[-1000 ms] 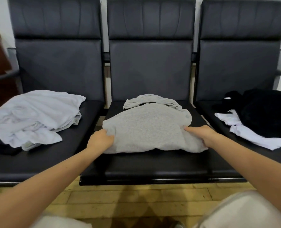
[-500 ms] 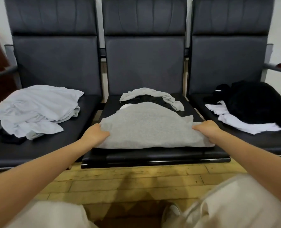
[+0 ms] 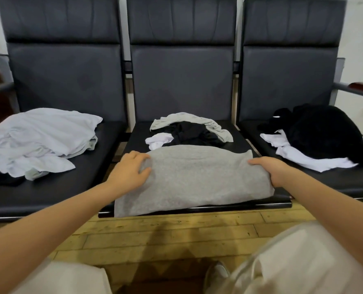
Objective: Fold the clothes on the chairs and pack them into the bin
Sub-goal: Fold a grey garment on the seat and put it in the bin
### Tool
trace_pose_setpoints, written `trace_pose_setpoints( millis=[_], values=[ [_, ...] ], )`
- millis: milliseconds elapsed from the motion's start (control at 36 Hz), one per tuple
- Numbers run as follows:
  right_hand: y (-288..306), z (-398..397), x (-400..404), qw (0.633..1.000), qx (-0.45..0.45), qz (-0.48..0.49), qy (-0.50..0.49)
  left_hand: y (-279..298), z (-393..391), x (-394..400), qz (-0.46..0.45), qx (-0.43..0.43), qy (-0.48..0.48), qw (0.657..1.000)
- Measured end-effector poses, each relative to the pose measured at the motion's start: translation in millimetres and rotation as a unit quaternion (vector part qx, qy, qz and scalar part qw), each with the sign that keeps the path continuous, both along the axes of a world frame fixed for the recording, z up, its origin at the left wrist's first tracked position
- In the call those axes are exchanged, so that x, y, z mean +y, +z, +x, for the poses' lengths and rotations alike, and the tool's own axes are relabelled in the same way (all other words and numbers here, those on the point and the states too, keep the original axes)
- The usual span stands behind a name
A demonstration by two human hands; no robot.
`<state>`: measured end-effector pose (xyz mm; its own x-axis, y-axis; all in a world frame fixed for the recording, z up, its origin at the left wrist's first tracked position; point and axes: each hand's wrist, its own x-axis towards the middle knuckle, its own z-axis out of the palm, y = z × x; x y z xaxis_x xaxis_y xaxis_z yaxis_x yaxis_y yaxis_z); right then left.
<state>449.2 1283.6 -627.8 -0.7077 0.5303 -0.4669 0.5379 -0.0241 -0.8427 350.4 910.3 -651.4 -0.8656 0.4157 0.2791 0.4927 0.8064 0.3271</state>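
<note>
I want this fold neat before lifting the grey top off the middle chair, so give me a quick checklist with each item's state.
1. Left hand on the folded grey knit garment: ok, it grips the left edge.
2. Right hand on it: ok, it holds the right edge.
3. Garment fully on the black padded middle seat: not ok, its near left corner hangs over the front edge.
4. Clear of other clothes: ok, the small heap of black, white and grey clothes lies behind it.
5. Fold smooth: ok on top; underside cannot tell.
6. Bin ready: cannot tell, none in view.
</note>
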Motion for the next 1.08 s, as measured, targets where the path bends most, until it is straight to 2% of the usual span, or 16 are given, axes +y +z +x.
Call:
trace_pose_setpoints(
  millis=[83, 194, 417, 500, 583, 639, 694, 778, 861, 972, 1083],
  values=[
    [4, -5, -1, 0.998, 0.056, -0.014, -0.034, -8, -10, 7, -0.022, -0.002, -0.052, 0.998],
    [18, -10, -17, 0.990, 0.142, -0.011, -0.024, -21, -19, 6, -0.059, -0.010, -0.053, 0.997],
    [42, -38, -81, 0.962, 0.235, -0.100, 0.094, -25, -19, 1, 0.019, 0.016, -0.040, 0.999],
    [35, -48, -109, 0.952, 0.199, -0.112, 0.206, -26, -19, -2, 0.062, 0.019, -0.021, 0.998],
    [23, -46, -127, 0.924, 0.094, -0.068, 0.364, -22, -18, 4, 0.112, -0.005, -0.007, 0.994],
    [19, -46, -125, 0.905, 0.058, -0.013, 0.421, -18, -18, 12, 0.132, -0.023, -0.007, 0.991],
    [23, -48, -118, 0.909, 0.075, 0.050, 0.406, -16, -18, 19, 0.138, -0.041, -0.008, 0.990],
    [25, -56, -108, 0.941, 0.125, 0.108, 0.295, -17, -17, 27, 0.137, -0.070, -0.015, 0.988],
    [14, -60, -97, 0.952, 0.102, 0.180, 0.224, -18, -13, 35, 0.144, -0.103, -0.012, 0.984],
    [5, -63, -87, 0.972, 0.050, 0.152, 0.174, -12, -10, 48, 0.191, -0.130, -0.004, 0.973],
    [-4, -66, -87, 0.977, 0.017, 0.117, 0.179, -4, -11, 66, 0.220, -0.206, 0.014, 0.953]
  ],
)
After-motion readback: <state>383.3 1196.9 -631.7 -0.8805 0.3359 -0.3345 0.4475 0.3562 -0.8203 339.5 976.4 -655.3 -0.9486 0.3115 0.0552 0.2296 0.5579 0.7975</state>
